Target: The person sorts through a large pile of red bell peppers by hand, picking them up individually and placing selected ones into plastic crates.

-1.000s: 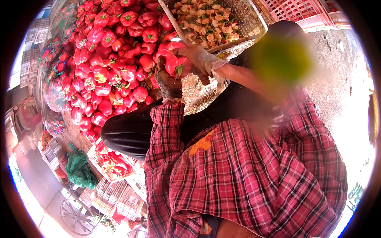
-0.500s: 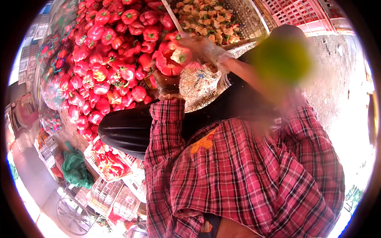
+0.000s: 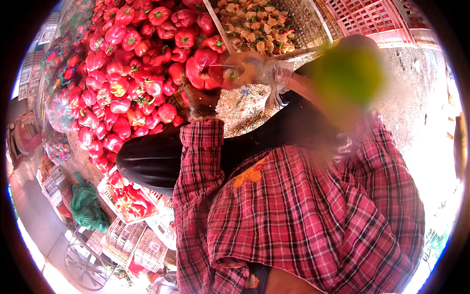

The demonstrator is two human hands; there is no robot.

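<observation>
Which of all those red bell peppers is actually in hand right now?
The glossy red bell pepper at the pile's right edge, gripped by the left hand with the gloved right hand touching it; the others lie loose.

A red-and-white rectangular cardboard box of red peppers (image 3: 128, 198) sits lower left; beside it a knotted green plastic bag (image 3: 87, 206); pale pink plastic crates (image 3: 377, 17) stand top right.

Left hand (image 3: 201, 100) mostly hidden behind the red pepper (image 3: 203, 73) it holds. Right hand (image 3: 247, 68) blurred (grip unclear). Basket of cut stems (image 3: 303, 24) cropped by top edge.
</observation>
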